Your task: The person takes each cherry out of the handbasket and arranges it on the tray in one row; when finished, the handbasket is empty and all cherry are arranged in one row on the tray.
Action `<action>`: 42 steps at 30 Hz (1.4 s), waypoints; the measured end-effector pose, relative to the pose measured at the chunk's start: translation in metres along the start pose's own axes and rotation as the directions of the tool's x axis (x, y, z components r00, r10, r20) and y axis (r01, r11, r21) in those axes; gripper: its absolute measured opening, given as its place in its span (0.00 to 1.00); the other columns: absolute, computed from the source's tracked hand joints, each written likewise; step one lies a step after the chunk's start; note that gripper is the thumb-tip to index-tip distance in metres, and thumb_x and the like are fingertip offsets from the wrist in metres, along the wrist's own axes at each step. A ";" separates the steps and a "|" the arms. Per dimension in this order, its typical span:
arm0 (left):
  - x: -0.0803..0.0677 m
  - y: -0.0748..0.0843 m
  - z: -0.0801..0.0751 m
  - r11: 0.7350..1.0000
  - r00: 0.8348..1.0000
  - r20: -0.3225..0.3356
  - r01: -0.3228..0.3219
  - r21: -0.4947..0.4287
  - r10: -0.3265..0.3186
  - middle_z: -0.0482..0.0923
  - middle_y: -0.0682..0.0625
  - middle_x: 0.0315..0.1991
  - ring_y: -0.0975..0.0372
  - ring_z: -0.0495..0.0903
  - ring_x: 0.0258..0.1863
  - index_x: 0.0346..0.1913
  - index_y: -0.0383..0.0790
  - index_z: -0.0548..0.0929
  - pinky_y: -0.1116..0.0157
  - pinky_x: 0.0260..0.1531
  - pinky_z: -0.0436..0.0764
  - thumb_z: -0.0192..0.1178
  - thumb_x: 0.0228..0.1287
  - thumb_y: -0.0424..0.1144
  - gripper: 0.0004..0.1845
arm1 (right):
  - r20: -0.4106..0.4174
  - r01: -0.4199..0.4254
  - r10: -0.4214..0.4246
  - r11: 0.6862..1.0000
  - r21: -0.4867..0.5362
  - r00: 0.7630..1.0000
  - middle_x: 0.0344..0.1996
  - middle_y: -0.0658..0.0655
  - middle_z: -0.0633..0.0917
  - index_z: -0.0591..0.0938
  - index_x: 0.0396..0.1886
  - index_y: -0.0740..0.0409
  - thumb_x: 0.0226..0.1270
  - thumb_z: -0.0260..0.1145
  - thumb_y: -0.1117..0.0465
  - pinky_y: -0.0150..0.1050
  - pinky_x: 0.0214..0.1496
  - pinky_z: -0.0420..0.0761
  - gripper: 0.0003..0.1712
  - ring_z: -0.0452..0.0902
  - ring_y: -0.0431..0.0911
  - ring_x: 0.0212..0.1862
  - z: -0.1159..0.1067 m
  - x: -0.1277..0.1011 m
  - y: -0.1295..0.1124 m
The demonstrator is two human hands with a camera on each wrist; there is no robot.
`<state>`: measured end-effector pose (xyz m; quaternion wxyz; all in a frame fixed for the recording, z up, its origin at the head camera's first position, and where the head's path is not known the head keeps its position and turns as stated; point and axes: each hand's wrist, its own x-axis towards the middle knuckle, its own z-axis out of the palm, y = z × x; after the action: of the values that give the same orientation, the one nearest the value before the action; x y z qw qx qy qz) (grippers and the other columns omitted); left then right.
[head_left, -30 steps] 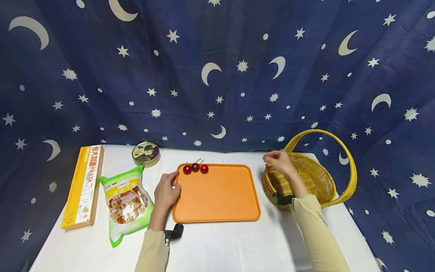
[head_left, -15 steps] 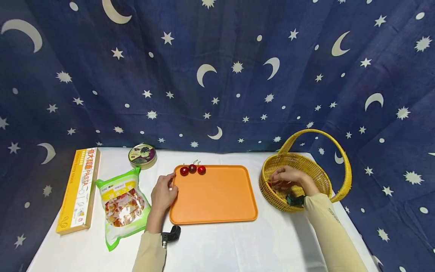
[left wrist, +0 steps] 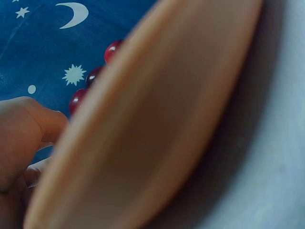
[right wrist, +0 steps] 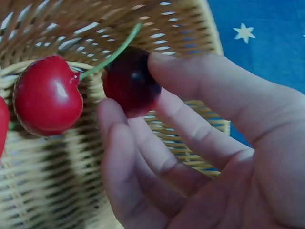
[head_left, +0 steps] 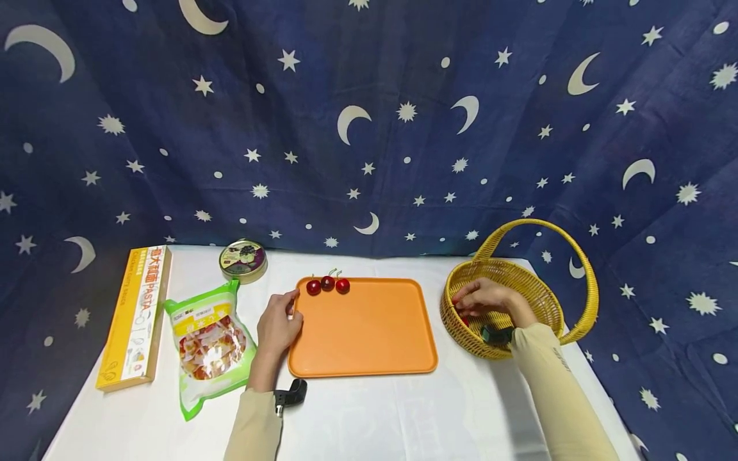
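Right hand (right wrist: pixel 200 157) pinching glossy round cherry (right wrist: pixel 131 81) (dark red), woven basket (right wrist: pixel 43 181)

The head view looks down and forward over the whole table (head_left: pixel 369 410); the left wrist view sits low against the tray (left wrist: pixel 157 124) edge; the right wrist view looks closely into the basket (right wrist: pixel 43 191), which the head view shares.

Two bare hands, left hand (head_left: pixel 278 326) and right hand (head_left: pixel 487 298), no rings or gloves. Long pale-beige sleeves to the wrists, left sleeve (head_left: pixel 254 426) and right sleeve (head_left: pixel 556 390), snug fit; faint dark lettering along right forearm, too small to read. Small black cam unit strapped at each wrist: left cam (head_left: pixel 290 393) w/ silver-grey fitting on its near side, right cam (head_left: pixel 497 333) all black. Short, unpainted nails in wrist views.
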<state>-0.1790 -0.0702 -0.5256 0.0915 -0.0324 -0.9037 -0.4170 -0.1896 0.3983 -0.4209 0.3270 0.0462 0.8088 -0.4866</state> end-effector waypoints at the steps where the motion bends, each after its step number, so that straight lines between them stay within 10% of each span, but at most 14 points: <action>1: 0.000 0.000 0.000 1.000 1.000 -0.002 -0.001 0.002 0.001 0.74 0.43 0.38 0.52 0.73 0.32 0.59 0.36 0.81 0.53 0.32 0.71 0.59 0.51 0.31 0.27 | -0.005 0.010 -0.010 1.000 -0.002 1.000 0.37 0.58 0.87 0.77 0.52 0.78 0.65 0.63 0.68 0.37 0.37 0.83 0.19 0.85 0.46 0.36 -0.001 -0.002 -0.002; 19: 0.004 -0.003 -0.002 1.000 1.000 -0.012 -0.007 0.000 0.007 0.74 0.43 0.38 0.53 0.73 0.30 0.58 0.35 0.81 0.55 0.30 0.71 0.59 0.51 0.30 0.27 | -0.259 0.282 -0.284 0.958 -0.042 0.923 0.40 0.61 0.85 0.76 0.54 0.79 0.60 0.69 0.70 0.43 0.45 0.83 0.24 0.83 0.42 0.37 0.010 -0.003 -0.062; 26: 0.001 -0.004 0.003 1.000 1.000 -0.011 -0.019 -0.002 0.019 0.74 0.45 0.36 0.56 0.71 0.28 0.58 0.35 0.82 0.57 0.28 0.70 0.59 0.50 0.30 0.27 | -0.347 0.407 -0.372 0.913 0.030 0.861 0.42 0.69 0.83 0.78 0.51 0.78 0.56 0.70 0.74 0.37 0.38 0.83 0.22 0.83 0.41 0.34 0.071 0.047 -0.077; 33: 0.000 -0.005 0.003 1.000 0.999 -0.023 -0.028 -0.004 0.027 0.72 0.46 0.34 0.57 0.70 0.27 0.57 0.35 0.82 0.58 0.28 0.68 0.60 0.50 0.30 0.26 | -0.379 0.369 -0.327 0.929 0.041 0.866 0.35 0.61 0.83 0.82 0.45 0.74 0.54 0.72 0.74 0.43 0.37 0.84 0.17 0.78 0.41 0.34 0.147 0.110 -0.079; 42: 0.001 -0.003 0.003 1.000 0.999 -0.030 -0.029 -0.006 0.029 0.73 0.45 0.35 0.57 0.71 0.28 0.57 0.36 0.82 0.58 0.28 0.70 0.60 0.49 0.30 0.27 | -0.368 0.355 -0.342 0.934 -0.034 0.865 0.31 0.62 0.85 0.83 0.42 0.72 0.50 0.74 0.73 0.31 0.26 0.74 0.18 0.76 0.40 0.29 0.176 0.129 -0.082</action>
<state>-0.1812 -0.0703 -0.5294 0.1112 -0.0396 -0.9002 -0.4192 -0.2377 0.1806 -0.4880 0.0755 -0.0042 0.8420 -0.5341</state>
